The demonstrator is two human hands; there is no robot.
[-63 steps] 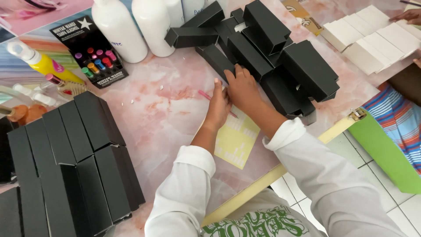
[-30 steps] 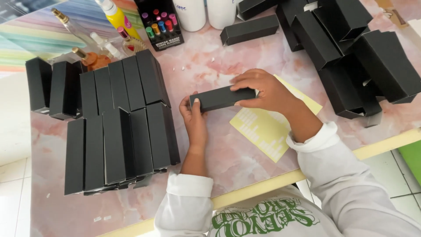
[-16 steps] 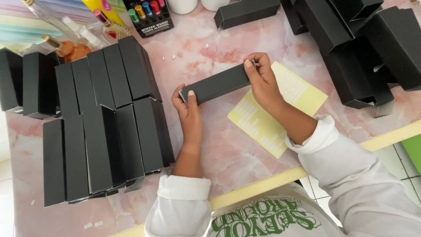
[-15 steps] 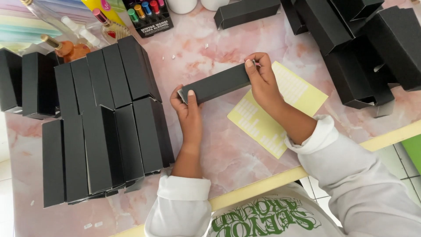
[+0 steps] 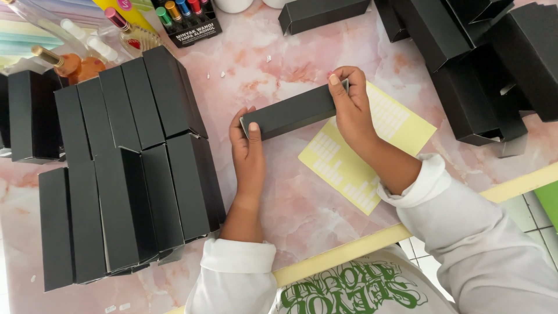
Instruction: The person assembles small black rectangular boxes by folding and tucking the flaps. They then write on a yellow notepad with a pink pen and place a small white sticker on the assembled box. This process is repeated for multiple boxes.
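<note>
A person in a white long-sleeved top holds a long black carton (image 5: pixel 290 112) by both ends over a pink marbled table (image 5: pixel 302 203), the box lying slightly tilted, its right end higher. The left hand (image 5: pixel 247 151) grips the carton's near-left end, thumb laid up against the end flap and fingers curled behind it. The right hand (image 5: pixel 349 107) clasps the opposite end, thumb pressed on the top edge at the corner and fingers wrapped over the far side. Whether the carton touches the tabletop cannot be told from this view.

Just under the right hand and wrist lies a yellow sticker sheet (image 5: pixel 401 128) with rows of small pale labels, flat on the table. To the left, 2 rows of matching black boxes (image 5: pixel 125 168) lie packed side by side, near the left hand but apart from it. A looser heap of black boxes (image 5: pixel 482 64) sits at upper right, and 1 more black box (image 5: pixel 322 11) lies alone at the top edge. At upper left stand small glass perfume bottles (image 5: pixel 75 61) and a black display pack of coloured roll-on vials (image 5: pixel 183 17). A yellow table edge (image 5: pixel 523 183) runs along the near side
</note>
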